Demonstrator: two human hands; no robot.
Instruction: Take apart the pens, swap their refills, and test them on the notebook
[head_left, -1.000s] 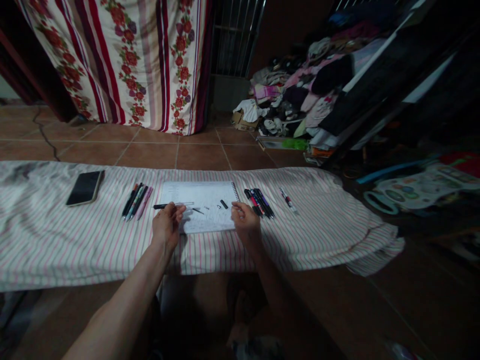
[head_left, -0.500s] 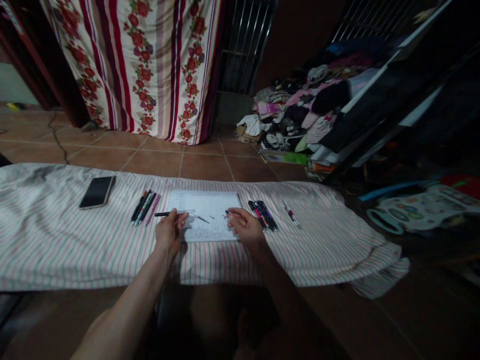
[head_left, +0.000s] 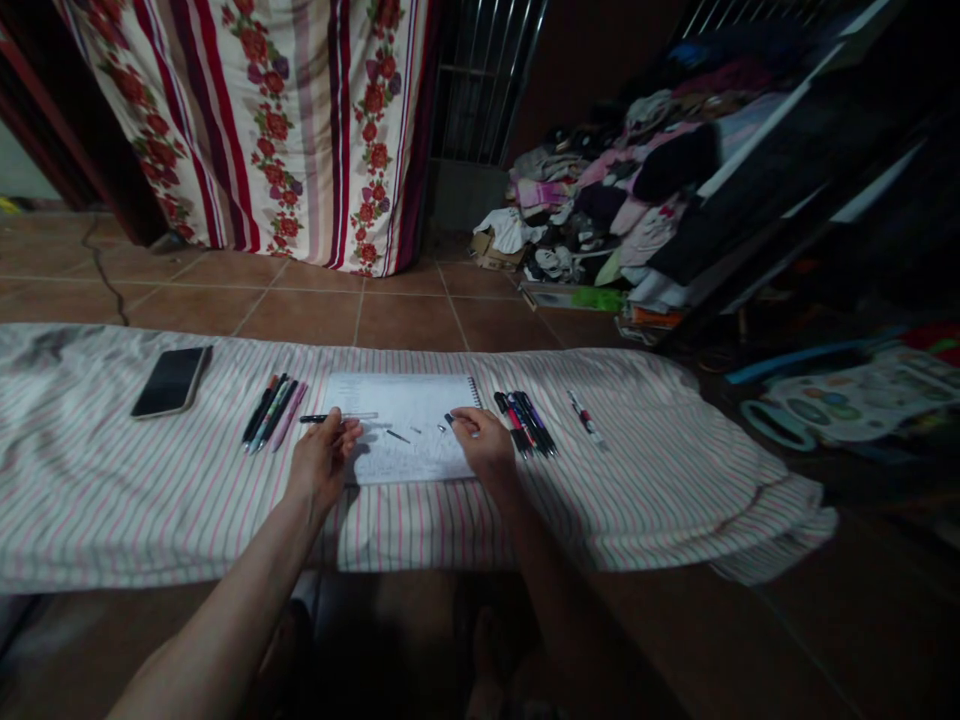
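Note:
A spiral notebook (head_left: 409, 400) lies open on a striped cloth (head_left: 150, 480) spread over the floor. My left hand (head_left: 324, 459) pinches a thin pen barrel (head_left: 337, 417) at the notebook's left edge, holding it level. My right hand (head_left: 486, 445) is closed on a small dark pen part (head_left: 450, 420) near the page's right side. A loose refill (head_left: 397, 436) and small bits lie on the page between my hands.
Several pens (head_left: 270, 412) lie left of the notebook, another bunch (head_left: 525, 422) and a single pen (head_left: 583, 416) to its right. A phone (head_left: 171, 381) rests far left. Behind are a flowered curtain (head_left: 300, 120), tiled floor and a clothes pile (head_left: 600, 210).
My right hand moved left onto the page and picked up the small dark part. My left hand kept hold of the pen barrel. The camera shifted slightly.

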